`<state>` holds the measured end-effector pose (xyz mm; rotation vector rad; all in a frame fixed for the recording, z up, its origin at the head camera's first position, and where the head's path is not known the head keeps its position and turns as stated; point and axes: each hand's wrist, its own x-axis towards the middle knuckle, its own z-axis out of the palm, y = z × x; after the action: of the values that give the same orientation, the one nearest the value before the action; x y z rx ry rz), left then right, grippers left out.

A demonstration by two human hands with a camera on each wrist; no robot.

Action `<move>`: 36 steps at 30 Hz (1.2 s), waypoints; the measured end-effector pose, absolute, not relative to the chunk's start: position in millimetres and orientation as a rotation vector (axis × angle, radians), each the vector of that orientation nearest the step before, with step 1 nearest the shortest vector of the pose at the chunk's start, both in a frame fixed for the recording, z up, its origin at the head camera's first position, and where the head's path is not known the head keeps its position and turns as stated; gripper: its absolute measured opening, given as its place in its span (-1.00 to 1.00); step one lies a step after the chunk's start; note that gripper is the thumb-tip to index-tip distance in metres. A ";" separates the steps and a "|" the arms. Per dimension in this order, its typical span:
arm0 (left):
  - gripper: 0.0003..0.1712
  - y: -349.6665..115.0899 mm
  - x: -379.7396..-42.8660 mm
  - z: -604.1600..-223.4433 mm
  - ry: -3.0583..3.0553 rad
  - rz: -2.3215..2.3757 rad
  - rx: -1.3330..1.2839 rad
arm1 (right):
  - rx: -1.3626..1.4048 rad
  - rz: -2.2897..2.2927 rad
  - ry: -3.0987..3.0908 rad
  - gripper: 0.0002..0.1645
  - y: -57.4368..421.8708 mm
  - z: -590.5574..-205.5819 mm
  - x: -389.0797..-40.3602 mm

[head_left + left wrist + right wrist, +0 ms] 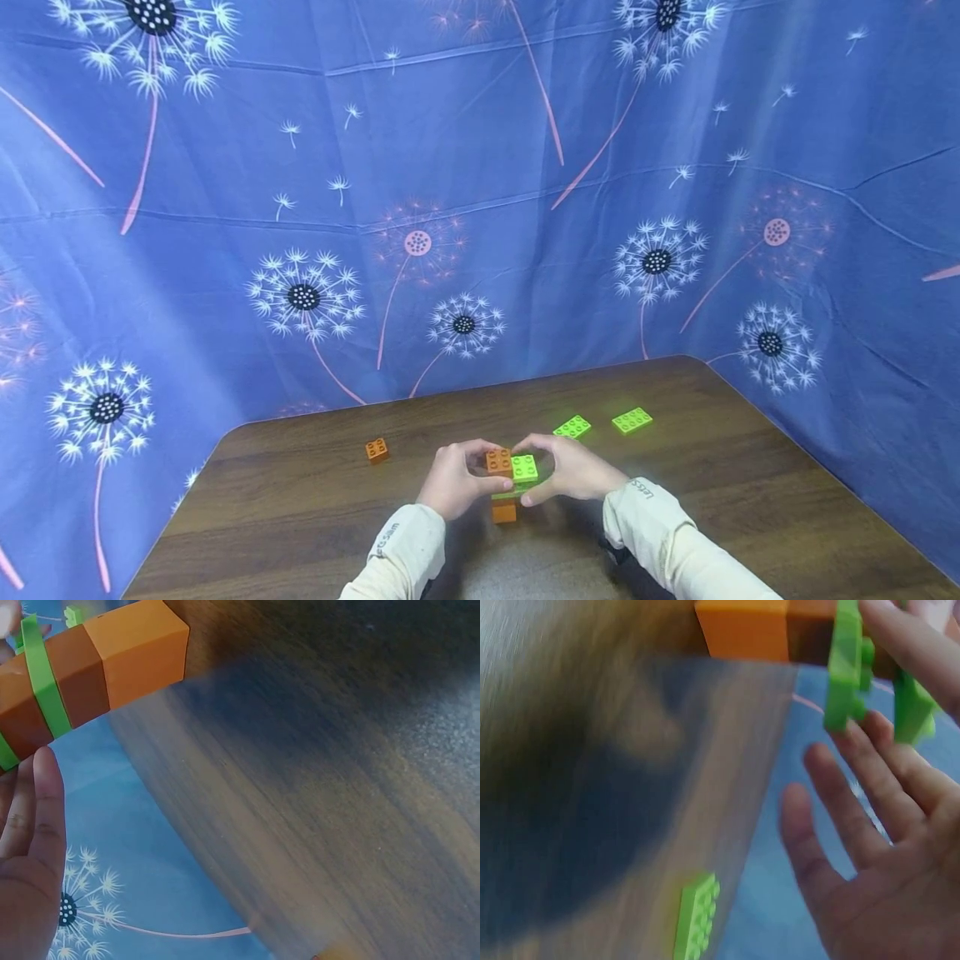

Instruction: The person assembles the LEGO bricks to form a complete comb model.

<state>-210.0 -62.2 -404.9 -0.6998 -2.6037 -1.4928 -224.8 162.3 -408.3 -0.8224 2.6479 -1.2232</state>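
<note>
A stack of toy building bricks stands between both hands, orange bricks alternating with thin green plates. On top in the head view sit an orange brick (498, 461) and, beside it, a green brick (524, 468). My left hand (455, 481) grips the stack's left side, its thumb across the front of the upper orange brick. From the right, my right hand (576, 470) pinches the green brick between thumb and forefinger. The stack's bottom orange brick (146, 656) shows in the left wrist view. Green pieces (843, 682) lie against the right fingertips in the right wrist view.
A loose orange brick (377, 451) lies to the left on the brown wooden table (285, 517). Two green plates, a nearer-left plate (572, 427) and a right plate (632, 421), lie behind the right hand. Blue dandelion-print cloth (480, 208) hangs behind the table.
</note>
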 end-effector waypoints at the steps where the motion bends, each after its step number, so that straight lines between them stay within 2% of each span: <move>1: -0.55 -62.3 -209.6 -404.9 -2.602 -1.498 -0.696 | -0.832 -1.211 2.638 -0.23 166.4 -407.1 -224.9; 8: -0.54 -60.9 -209.9 -404.7 -2.608 -1.495 -0.661 | -0.831 -1.273 2.522 -0.29 196.6 -406.2 -234.3; 16: -0.53 -59.0 -211.7 -409.1 -2.620 -1.502 -0.633 | -0.764 -1.225 2.683 -0.47 218.2 -405.2 -247.6; 20: -0.53 -60.2 -212.1 -411.6 -2.621 -1.483 -0.624 | -0.735 -1.203 2.794 -0.50 223.6 -407.5 -255.1; 28: -0.52 -60.0 -209.4 -411.6 -2.640 -1.461 -0.629 | -0.619 -1.032 3.004 -0.51 230.6 -421.2 -269.6; 36: -0.50 -59.9 -208.3 -409.3 -2.627 -1.492 -0.632 | -0.561 -0.897 3.101 -0.40 225.1 -433.3 -286.0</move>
<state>-208.3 -59.9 -409.3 -0.6315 -2.6272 -1.4920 -286.0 225.1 -433.3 -0.5608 3.1010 -0.8974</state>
